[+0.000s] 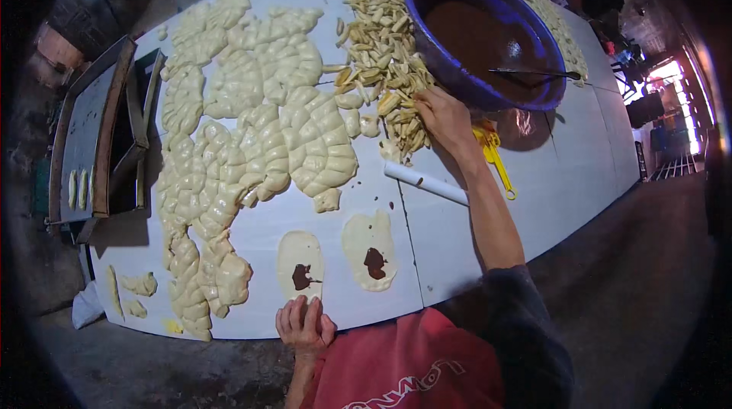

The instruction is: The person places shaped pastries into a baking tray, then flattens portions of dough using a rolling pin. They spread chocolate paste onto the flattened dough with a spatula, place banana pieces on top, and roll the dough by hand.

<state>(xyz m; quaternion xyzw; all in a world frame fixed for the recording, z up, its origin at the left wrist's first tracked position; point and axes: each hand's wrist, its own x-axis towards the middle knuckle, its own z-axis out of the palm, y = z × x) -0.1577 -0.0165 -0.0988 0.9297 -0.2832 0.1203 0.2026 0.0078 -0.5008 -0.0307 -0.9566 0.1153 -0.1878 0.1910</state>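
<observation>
My left hand (pixel 303 327) rests at the table's front edge, its fingers stretched over the near end of a flattened dough oval (pixel 297 243). A dark brown smear of filling (pixel 303 278) lies on that oval. Just right of it is a second dough oval (pixel 366 232) with its own dark filling (pixel 374 263). My right hand (pixel 444 118) reaches far forward to a heap of cut banana strips (pixel 381 35). Its fingers are curled in at the heap's right side; the fingertips, and anything between them, are hidden.
Many joined dough pieces (pixel 236 142) cover the table's left half. Beyond my right hand stands a purple basin (pixel 427 35) of brown mixture with a utensil (pixel 534 72). A white rod (pixel 427 182) and yellow plastic tool (pixel 496 157) lie near my forearm. Metal trays (pixel 95 131) stand left.
</observation>
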